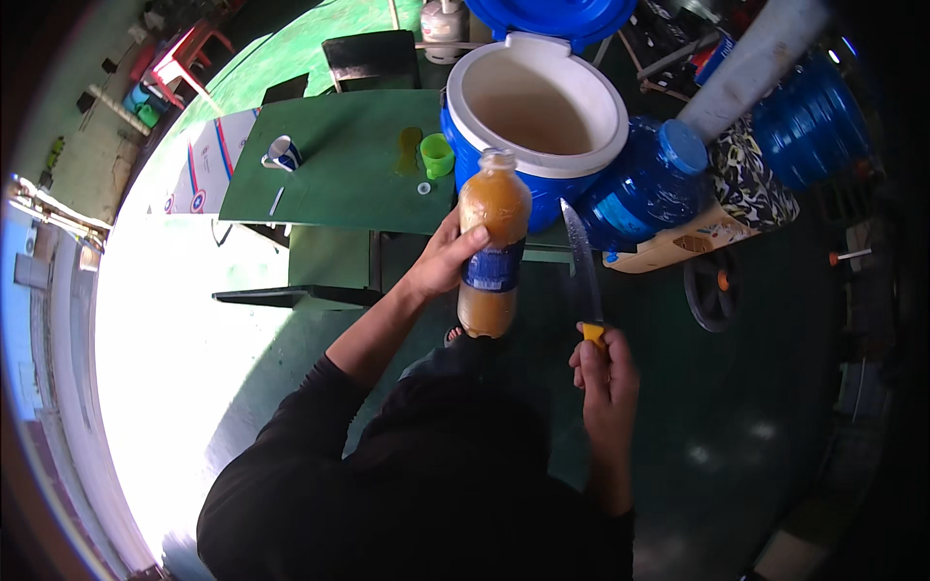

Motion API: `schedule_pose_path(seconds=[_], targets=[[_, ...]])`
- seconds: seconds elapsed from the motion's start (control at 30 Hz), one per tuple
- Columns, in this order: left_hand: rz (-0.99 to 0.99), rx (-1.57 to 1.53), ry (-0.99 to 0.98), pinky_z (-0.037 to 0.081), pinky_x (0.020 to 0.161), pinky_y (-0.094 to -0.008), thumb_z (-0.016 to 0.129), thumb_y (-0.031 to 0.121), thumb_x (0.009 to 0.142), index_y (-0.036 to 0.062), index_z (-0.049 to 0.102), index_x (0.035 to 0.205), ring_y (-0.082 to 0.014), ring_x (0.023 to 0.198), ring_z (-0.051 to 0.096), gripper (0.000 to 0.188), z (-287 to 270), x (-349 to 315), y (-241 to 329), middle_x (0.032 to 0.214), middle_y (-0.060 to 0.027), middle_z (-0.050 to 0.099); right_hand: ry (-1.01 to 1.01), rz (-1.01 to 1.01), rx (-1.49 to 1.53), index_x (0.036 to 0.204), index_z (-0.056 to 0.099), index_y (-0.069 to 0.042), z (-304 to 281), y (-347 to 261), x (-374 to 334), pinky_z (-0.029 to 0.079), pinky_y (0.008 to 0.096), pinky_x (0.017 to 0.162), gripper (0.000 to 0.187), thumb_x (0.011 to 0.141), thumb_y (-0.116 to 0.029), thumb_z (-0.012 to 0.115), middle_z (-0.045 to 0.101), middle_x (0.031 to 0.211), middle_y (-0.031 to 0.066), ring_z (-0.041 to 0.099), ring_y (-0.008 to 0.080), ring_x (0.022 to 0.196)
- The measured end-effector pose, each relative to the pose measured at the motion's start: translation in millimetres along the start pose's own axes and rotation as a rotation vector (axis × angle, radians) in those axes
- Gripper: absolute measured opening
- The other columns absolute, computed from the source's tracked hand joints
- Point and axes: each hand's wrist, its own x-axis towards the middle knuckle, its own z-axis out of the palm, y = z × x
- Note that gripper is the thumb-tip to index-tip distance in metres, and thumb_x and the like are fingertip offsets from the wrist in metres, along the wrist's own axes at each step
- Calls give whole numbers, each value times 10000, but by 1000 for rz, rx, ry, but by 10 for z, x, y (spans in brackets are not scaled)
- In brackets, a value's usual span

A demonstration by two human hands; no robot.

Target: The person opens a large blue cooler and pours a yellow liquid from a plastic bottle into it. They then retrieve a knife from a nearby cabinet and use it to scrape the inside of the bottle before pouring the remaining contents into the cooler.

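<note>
My left hand (448,254) is wrapped round a clear plastic bottle (492,208) with a blue label. Orange-brown contents fill the bottle, which is upright and has no cap on its mouth. In my right hand (607,373) is a knife (581,254), gripped by its yellow and dark handle with the blade pointing up and away from me. Blade and bottle are apart. Just beyond the bottle stands a blue and white cooler (605,145), its blue lid (557,19) tipped back and its pale inside showing.
On the green table (339,184) at left are a blue and white mug (282,153), a bright green cup (437,155), a small white cap (423,189) and a yellow-green patch. Big blue water bottles (649,184) lean right of the cooler, near a dark wheel (710,290). A dark chair (371,60) stands behind.
</note>
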Motion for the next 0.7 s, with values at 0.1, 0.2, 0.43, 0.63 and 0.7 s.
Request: schedule_pose_path(seconds=[0.1, 0.2, 0.43, 0.63, 0.7], targets=[[34, -45, 44, 398, 1023, -372, 700, 423, 837, 20, 305, 1409, -209, 1194, 488, 802, 0, 208, 65, 1281, -111, 498, -48, -73, -82, 1115, 568, -11, -66, -85, 306, 343, 178, 556, 203, 998, -127, 451, 507, 742, -2, 413, 28, 623], [73, 25, 83, 392, 1032, -376, 751, 362, 805, 30, 293, 1421, -205, 1186, 500, 837, 88, 325, 128, 1281, -104, 503, -164, -26, -17, 1117, 569, -16, -37, -119, 757, 350, 179, 560, 208, 1006, -150, 454, 496, 727, -7, 419, 31, 624], [235, 182, 296, 416, 1010, -378, 834, 164, 714, 32, 369, 1347, -204, 1123, 555, 796, 134, 550, 325, 1183, -96, 574, -436, 16, 195, 1101, 523, -18, -55, -188, 1264, 396, 210, 502, 188, 1006, -171, 465, 526, 674, 19, 482, 62, 529], [375, 320, 442, 485, 918, -361, 804, 160, 690, 2, 431, 1253, -213, 998, 621, 693, -43, 613, 303, 1085, -113, 615, -662, 246, 124, 1153, 526, -13, -292, -317, 1290, 370, 212, 442, 227, 994, -166, 474, 500, 623, 15, 439, 51, 447], [424, 343, 500, 503, 883, -355, 769, 194, 685, -22, 478, 1197, -219, 947, 638, 628, -82, 643, 282, 1032, -122, 633, -715, 250, 114, 1167, 528, -12, -261, -334, 1355, 367, 221, 449, 239, 998, -171, 470, 484, 613, 8, 441, 47, 465]])
